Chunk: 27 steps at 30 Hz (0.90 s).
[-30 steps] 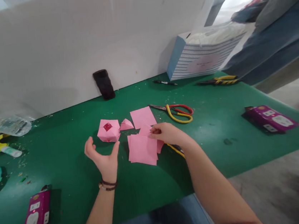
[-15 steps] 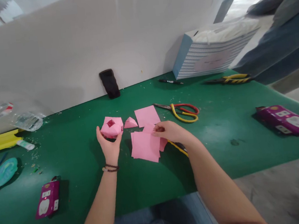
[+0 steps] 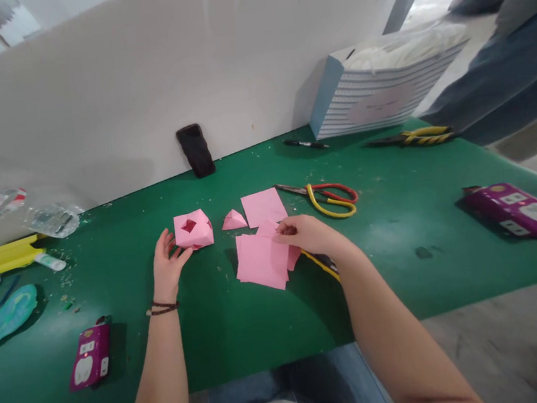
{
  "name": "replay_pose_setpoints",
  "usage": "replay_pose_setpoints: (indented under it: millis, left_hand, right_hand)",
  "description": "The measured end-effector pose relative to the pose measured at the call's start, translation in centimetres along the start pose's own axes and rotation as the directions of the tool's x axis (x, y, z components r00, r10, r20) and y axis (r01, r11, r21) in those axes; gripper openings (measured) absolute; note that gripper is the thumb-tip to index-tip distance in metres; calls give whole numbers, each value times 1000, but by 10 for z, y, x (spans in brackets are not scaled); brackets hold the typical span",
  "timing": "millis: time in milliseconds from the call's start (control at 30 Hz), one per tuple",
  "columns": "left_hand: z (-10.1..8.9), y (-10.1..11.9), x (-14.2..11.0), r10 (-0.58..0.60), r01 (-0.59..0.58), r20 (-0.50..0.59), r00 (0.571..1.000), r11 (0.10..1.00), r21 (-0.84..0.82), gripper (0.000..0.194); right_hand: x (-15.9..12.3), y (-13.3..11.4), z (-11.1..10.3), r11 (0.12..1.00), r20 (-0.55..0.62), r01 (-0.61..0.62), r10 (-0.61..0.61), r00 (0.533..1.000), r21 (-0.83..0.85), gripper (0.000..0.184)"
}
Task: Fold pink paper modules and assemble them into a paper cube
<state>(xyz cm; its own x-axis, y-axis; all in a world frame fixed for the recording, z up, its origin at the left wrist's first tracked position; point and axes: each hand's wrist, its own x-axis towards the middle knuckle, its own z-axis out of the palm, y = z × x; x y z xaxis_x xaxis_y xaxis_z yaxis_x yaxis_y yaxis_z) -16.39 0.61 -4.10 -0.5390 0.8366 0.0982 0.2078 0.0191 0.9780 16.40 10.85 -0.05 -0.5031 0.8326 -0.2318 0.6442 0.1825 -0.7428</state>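
Observation:
My left hand (image 3: 166, 265) lies on the green table (image 3: 234, 322) with its fingers apart, fingertips just beside a folded pink paper cube (image 3: 193, 229) that has a dark red opening on top. My right hand (image 3: 304, 235) pinches the edge of a pink paper sheet (image 3: 260, 262) in a small loose stack. A little pink folded triangle (image 3: 234, 219) and another flat pink sheet (image 3: 263, 206) lie just beyond the stack. A yellow-handled tool (image 3: 322, 265) pokes out from under my right wrist.
Red-and-yellow scissors (image 3: 331, 197), a black pen (image 3: 305, 144), pliers (image 3: 416, 138) and a striped box (image 3: 382, 91) lie at the back right. A black phone (image 3: 195, 150) leans on the white wall. Purple packs (image 3: 517, 212) (image 3: 89, 354) flank me. A person's legs (image 3: 502, 84) stand far right.
My left hand reached the pink cube, gripped it, shifted it slightly left and let it go. My right hand stayed on the pink sheets.

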Motion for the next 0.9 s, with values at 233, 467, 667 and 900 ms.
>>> replay_pose_setpoints:
  millis: [233, 467, 667, 900]
  left_hand:
    - [26, 2, 1, 15, -14, 44, 999, 1000, -27, 73]
    - [42, -1, 5, 79, -79, 34, 996, 997, 0, 64]
    - [44, 7, -24, 313, -280, -190, 931, 943, 181, 52]
    - [77, 34, -74, 614, -629, 146, 776, 732, 261, 15]
  right_hand:
    - [1, 1, 1, 1000, -6, -16, 16, 1000, -6, 17]
    - [2, 1, 2, 999, -24, -30, 30, 999, -14, 16]
    - [-1, -2, 1, 999, -20, -34, 34, 999, -7, 18]
    - [-4, -11, 4, 998, 18, 25, -24, 1000, -50, 21]
